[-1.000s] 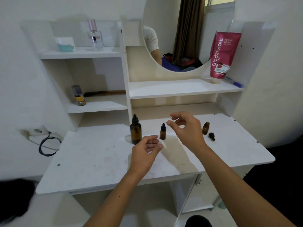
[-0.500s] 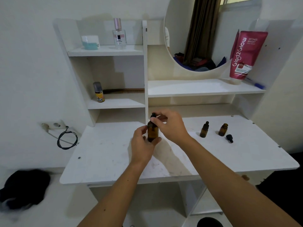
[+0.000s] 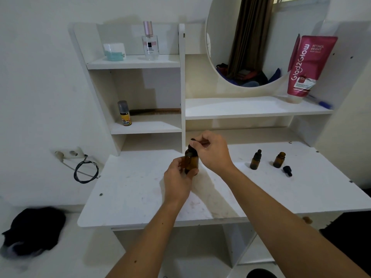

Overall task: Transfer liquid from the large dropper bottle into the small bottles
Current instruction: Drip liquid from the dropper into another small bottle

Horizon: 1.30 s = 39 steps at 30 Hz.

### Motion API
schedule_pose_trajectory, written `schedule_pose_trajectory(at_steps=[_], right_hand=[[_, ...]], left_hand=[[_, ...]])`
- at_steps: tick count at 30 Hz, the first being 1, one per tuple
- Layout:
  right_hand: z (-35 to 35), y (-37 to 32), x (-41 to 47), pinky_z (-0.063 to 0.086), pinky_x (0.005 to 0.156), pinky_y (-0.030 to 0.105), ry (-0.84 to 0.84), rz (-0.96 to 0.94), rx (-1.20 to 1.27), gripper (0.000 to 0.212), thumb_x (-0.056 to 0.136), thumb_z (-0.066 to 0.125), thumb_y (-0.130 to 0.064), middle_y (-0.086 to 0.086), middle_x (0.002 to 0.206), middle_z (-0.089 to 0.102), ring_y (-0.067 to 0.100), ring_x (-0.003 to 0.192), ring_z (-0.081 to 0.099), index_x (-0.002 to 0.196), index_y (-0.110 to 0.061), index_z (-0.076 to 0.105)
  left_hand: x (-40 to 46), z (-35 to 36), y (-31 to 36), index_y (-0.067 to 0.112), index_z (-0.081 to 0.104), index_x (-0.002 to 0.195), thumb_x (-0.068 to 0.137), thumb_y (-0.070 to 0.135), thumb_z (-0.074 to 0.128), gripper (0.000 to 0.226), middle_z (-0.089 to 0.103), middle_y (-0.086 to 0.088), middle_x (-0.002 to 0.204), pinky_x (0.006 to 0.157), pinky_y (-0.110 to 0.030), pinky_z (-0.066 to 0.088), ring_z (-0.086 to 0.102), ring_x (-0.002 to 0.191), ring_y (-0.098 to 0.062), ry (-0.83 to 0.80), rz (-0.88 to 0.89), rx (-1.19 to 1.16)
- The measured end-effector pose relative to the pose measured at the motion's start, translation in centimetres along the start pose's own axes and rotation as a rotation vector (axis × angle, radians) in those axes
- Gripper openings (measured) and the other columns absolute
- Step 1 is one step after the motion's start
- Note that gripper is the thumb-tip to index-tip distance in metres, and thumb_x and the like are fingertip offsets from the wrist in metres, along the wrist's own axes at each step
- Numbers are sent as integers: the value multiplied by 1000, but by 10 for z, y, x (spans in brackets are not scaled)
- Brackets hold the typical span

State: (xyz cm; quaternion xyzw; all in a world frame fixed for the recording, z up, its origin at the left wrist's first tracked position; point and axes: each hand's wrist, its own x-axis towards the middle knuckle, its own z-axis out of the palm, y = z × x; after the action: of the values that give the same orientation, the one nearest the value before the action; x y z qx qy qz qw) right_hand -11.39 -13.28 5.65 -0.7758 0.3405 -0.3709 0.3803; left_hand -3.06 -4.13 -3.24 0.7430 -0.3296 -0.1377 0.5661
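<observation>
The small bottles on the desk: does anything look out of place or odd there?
One small bottle stands open, and its dropper cap lies on its side on the desk beside it. The other small bottle is capped. No spill is visible.

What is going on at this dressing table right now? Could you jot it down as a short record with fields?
Setting: white dressing table with shelves and a round mirror
Left hand: grips the large dropper bottle by its body
Right hand: pinches the dropper cap on top of that bottle
Capped small bottle: stands on the table, to the right
Open small bottle: stands further right, its loose cap lying beside it
Stage: no liquid moved yet, as far as visible
</observation>
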Motion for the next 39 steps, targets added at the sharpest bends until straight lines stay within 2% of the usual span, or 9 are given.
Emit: schedule_pose_trajectory(at_steps=[6,12,19,24,28,32,34,39], right_hand=[[-5,0,-1,54,80,12,-68,14,23,17,98,73,-25,-2,98,78,13,93,74,109,-13,77],[-19,-14,0,57,87,21,-20,13,89,17,98,73,-28,-4,100,79,11,96,73,111,-17,75],[-44,-38,4,54,82,9,51,-101,146,15,98,73,-25,-8,98,77,4,94,72,110,-17,76],[-74,-45,-1,57,87,14,128,-148,209,15,98,73,-21,-5,99,78,5,95,73,111,-14,76],[-102,-30,-11,58,91,19,192,-136,238,15,97,74,-19,-3,100,79,8,97,75,111,-14,76],[-132,-4,-27,57,84,16,243,-68,242,11,98,74,-21,-6,99,80,6,96,75,108,-20,76],[-148,9,-34,60,79,19,266,-22,229,9,98,73,-23,-9,96,80,4,93,75,107,-24,75],[-191,43,-46,62,83,27,333,53,179,16,99,72,-27,-6,99,81,8,96,76,113,-20,76]], left_hand=[[-1,0,2,22,61,134,89,31,79,50,69,6,127,108,-36,52,65,113,-15,5,-8,8],[-3,-1,6,19,58,139,88,32,80,57,68,3,132,108,-33,48,64,119,-17,-5,-16,25],[-9,-2,11,20,56,142,88,34,81,61,67,1,135,111,-43,49,63,123,-20,1,-20,62],[-19,0,14,24,49,146,85,39,83,71,59,1,145,110,-45,50,60,128,-21,60,-51,57],[-35,4,15,19,50,141,82,33,87,71,61,-3,138,104,-34,51,61,121,-20,167,-88,-31],[-58,28,28,25,52,128,82,33,86,58,61,5,123,88,-18,50,62,105,-12,156,-78,-67],[-68,45,35,25,53,127,82,34,86,57,61,8,117,85,-18,54,62,99,-10,114,-72,-74],[-83,93,56,22,55,130,84,31,85,55,63,9,114,81,-13,51,62,100,-5,-124,-25,-108]])
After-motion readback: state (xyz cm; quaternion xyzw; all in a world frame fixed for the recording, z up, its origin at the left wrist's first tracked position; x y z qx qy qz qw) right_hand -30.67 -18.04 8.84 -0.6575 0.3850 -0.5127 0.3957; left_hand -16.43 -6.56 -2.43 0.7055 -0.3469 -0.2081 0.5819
